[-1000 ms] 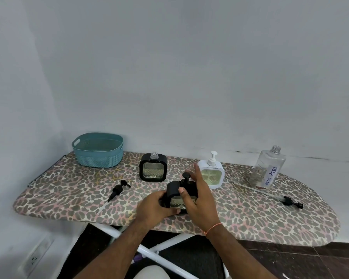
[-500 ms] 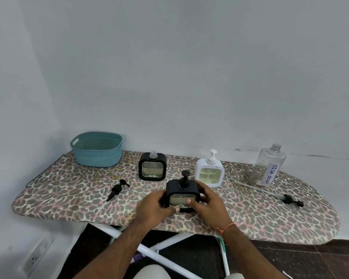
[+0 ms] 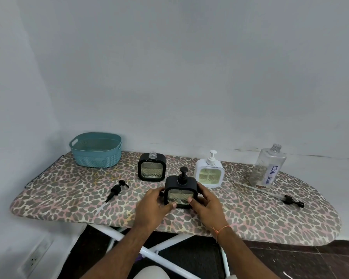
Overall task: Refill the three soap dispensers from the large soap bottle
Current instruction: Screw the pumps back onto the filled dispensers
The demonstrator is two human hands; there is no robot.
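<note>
Gripping the black dispenser (image 3: 181, 191) from both sides, the left hand (image 3: 152, 206) and right hand (image 3: 207, 202) curl around it upright on the surface (image 3: 270, 216). Beyond them stand a capless dispenser (image 3: 152, 167), white dispenser (image 3: 209, 174), and far right, the soap bottle (image 3: 269, 167).

Leopard-print ironing board (image 3: 250, 214) bears basket (image 3: 97, 156), three dispensers (image 3: 152, 167), bottle (image 3: 269, 168), two pumps (image 3: 117, 189).
</note>
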